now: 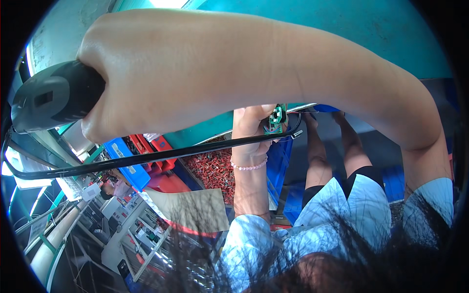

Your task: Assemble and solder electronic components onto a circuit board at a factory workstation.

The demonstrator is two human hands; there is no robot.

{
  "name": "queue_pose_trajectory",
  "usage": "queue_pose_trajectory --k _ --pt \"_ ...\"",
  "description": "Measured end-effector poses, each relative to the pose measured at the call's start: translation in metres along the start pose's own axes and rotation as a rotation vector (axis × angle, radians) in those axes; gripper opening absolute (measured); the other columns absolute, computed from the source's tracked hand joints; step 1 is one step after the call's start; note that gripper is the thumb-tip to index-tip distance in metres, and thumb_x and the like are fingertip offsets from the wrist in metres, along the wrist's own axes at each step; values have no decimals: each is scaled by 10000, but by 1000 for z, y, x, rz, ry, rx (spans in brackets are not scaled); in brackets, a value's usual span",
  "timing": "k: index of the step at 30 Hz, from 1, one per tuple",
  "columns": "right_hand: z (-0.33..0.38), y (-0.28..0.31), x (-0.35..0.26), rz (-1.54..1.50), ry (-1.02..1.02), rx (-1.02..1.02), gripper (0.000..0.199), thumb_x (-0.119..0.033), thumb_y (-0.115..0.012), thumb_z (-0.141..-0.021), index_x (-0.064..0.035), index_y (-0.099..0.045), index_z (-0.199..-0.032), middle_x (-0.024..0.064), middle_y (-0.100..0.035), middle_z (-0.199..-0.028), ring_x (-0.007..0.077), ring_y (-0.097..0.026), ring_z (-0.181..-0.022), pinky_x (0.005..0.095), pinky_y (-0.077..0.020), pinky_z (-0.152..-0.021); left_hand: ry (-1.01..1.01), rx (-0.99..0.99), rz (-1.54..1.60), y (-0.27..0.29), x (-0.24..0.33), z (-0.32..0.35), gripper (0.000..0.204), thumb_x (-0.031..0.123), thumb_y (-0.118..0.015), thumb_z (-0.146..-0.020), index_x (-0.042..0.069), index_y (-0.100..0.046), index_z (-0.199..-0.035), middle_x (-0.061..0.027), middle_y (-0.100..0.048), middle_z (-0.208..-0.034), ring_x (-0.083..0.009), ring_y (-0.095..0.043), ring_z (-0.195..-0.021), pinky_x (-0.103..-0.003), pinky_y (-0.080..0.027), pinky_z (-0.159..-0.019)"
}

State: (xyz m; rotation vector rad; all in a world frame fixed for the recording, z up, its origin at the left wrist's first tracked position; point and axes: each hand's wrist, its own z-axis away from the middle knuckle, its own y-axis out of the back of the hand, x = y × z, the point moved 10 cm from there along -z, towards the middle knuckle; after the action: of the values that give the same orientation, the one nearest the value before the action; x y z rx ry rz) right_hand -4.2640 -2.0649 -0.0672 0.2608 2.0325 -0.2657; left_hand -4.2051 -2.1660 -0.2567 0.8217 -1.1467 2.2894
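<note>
The person's right hand (146, 73) is wrapped tight around the fat grey handle of a power tool (51, 97). All the fingers are curled shut on it. A long black cord (161, 155) runs from the tool, under the hand, toward the small green circuit board (275, 120).

The left hand (251, 129) is closed on that green board, pinching it up by its edge. A pink bead bracelet (249, 167) sits on that wrist, just below the board.

Below the board and a bit to its left is a pile of little red parts (212, 168). Farther left of the board are a blue bin (127, 163) and some red bins (156, 146). A flat brown card (193, 210) lies below the red parts.

Here is what I think could go wrong. The cord passes very close to the board. If the tool swings, the cord may tug on the board and pull it out of the fingers. Then it could drop into the red parts and be hard to find. Also, the board is held only at its edge, so a hard push from the tool might make it slip or twist.
</note>
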Motion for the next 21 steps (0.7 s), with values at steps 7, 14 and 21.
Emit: queue_pose_trajectory --k 7,14,21 --pt "-44 -4 -17 0 68 28 308 -260 -696 -717 25 -612 -799 142 -602 -660 254 -613 -628 363 -472 -579 -16 -46 -60 -2 -2 -1 182 155 -554 -869 -7 -480 -833 -41 -417 -589 -77 -338 -450 -171 -311 -269" --pt "-61 -4 -18 -17 95 39 299 -244 -695 -716 25 -602 -806 145 -602 -664 260 -612 -630 364 -471 -579 25 -98 -24 0 -3 -6 183 155 -557 -864 -7 -480 -828 -36 -405 -584 -77 -335 -464 -168 -322 -271" --pt "-11 5 4 6 36 11 290 -229 -693 -715 25 -592 -812 147 -601 -668 267 -611 -633 366 -469 -579 80 -160 111 -3 -9 -10 196 157 -558 -851 -21 -477 -852 -42 -397 -639 -78 -341 -520 -161 -356 -283"
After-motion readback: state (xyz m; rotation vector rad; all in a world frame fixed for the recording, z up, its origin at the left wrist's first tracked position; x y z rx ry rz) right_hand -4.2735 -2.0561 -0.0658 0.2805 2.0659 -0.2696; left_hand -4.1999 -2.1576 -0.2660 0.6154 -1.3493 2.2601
